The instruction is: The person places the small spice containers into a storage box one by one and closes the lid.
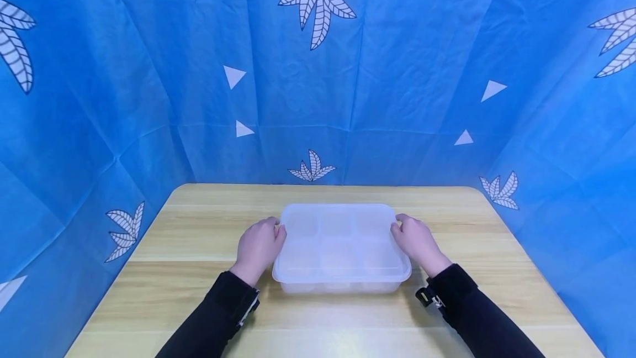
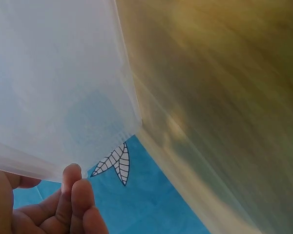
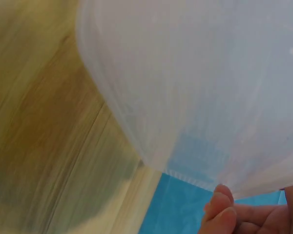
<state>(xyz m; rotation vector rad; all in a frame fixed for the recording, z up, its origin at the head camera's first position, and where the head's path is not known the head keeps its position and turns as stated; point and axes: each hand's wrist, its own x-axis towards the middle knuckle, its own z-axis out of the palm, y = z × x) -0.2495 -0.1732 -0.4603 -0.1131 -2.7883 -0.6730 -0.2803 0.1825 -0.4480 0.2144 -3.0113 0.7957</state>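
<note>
A translucent white plastic storage box [image 1: 343, 245] with a lid on it is held level at the middle of the wooden table. Through the lid, pale divided shapes show faintly; what they are I cannot tell. My left hand [image 1: 258, 245] grips the box's left side, and my right hand [image 1: 419, 241] grips the right side. In the left wrist view, curled fingers [image 2: 82, 197] hold the rim of the box [image 2: 53, 83]. The right wrist view has the fingers [image 3: 219, 217] at the opposite rim. Whether the box touches the table is unclear.
The light wooden table [image 1: 199, 236] has rounded far corners. Behind it and along both sides hangs a blue curtain [image 1: 422, 43] printed with white leaves and triangles. Black sleeves [image 1: 213, 314] with straps at the wrists cover both forearms.
</note>
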